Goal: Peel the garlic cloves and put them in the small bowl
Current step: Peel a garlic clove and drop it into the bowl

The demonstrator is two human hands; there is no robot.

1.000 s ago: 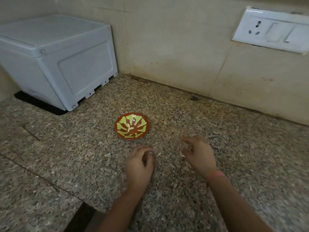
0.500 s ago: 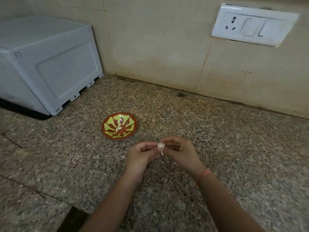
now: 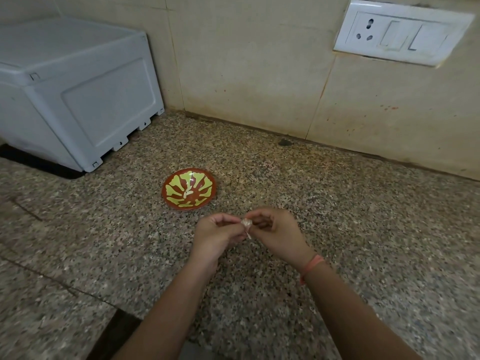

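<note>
a garlic clove is pinched between the fingertips of both hands and held above the bench, just clear of its surface. the left hand is curled, with thumb and forefinger closed on the clove's left side. the right hand is curled likewise, its thumb and first fingers clamped on the clove's right side, and the other fingers are folded toward the palm. a thin strip of pale skin hangs from the underside of the clove. an orange band is worn on the right wrist.

the small bowl, red-brown with a yellow-green pattern, is set on the bench just beyond the left hand, toward the back wall, apart from both hands. a few pale pieces are seen lying at its middle; whether they are peeled cloves cannot be told for certain.

speckled granite is spread open to the right of the hands and between the bowl and the back edge. a small dark spot is seen near the back edge. the back left corner is taken up by a white plastic box. a white socket and switch plate is fixed on the tiled wall above the back right. a dark gap is cut into the bench's near edge, below the left forearm.
</note>
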